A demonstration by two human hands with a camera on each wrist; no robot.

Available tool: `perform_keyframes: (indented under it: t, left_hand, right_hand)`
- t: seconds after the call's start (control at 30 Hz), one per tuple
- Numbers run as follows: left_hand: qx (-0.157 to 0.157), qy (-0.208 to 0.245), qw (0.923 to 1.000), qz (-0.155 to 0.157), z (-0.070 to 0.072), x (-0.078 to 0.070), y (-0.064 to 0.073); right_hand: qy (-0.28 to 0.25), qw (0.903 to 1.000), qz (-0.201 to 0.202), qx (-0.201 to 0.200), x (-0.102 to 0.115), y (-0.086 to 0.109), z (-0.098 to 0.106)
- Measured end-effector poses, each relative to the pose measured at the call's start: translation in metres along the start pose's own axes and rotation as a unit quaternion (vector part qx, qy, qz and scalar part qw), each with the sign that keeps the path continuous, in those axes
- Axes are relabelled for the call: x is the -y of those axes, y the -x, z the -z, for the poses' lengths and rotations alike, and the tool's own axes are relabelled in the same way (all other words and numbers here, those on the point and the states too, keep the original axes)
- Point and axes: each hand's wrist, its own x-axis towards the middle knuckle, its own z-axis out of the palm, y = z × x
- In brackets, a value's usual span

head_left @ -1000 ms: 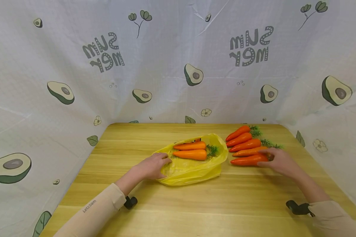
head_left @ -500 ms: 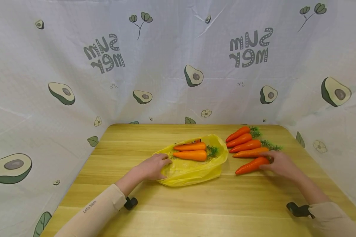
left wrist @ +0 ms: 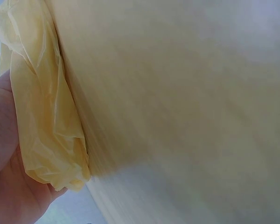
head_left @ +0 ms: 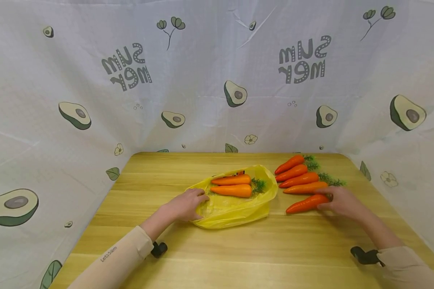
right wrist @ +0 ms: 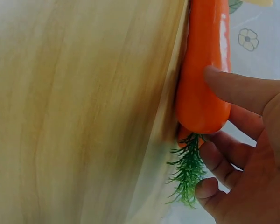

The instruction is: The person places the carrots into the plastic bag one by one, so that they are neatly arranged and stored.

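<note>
At the left end of a yellow plastic bag (head_left: pixel 235 216), my left hand (head_left: pixel 186 204) holds its edge, and the left wrist view shows the plastic bunched against the fingers. Two orange carrots (head_left: pixel 231 190) with green tops lie in the bag's opening. My right hand (head_left: pixel 343 204) grips a redder carrot (head_left: pixel 305 204) near its leafy end. In the right wrist view the thumb (right wrist: pixel 238 88) presses on that carrot's side, with the other fingers behind it and around the green leaves (right wrist: pixel 189 172). The carrot's tip points left, toward the bag.
Several more carrots (head_left: pixel 298 179) lie in a slanted row right of the bag, just beyond my right hand. All rest on a wooden table (head_left: pixel 238 257). A white curtain (head_left: pixel 202 60) printed with avocados encloses its back and sides.
The right hand's carrot has come away from the row toward me, its tip swinging nearer and leaving a gap beside the closest carrot. The left hand and the bag stay where they were.
</note>
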Motion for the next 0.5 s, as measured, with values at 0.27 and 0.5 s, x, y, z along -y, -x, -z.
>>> perform_keyframes:
  t: [0.27, 0.5]
  left_hand:
    - [0.004, 0.003, 1.0000, 0.004, 0.0010, -0.0007, 0.0009]
    - [0.003, 0.005, 1.0000, 0.004, 0.0009, -0.0004, 0.0012]
  right_hand:
    - [0.010, 0.9998, -0.006, 0.018, 0.0008, -0.0014, 0.0024]
    - [0.029, 0.9994, -0.004, 0.017, 0.0028, 0.0002, 0.0026]
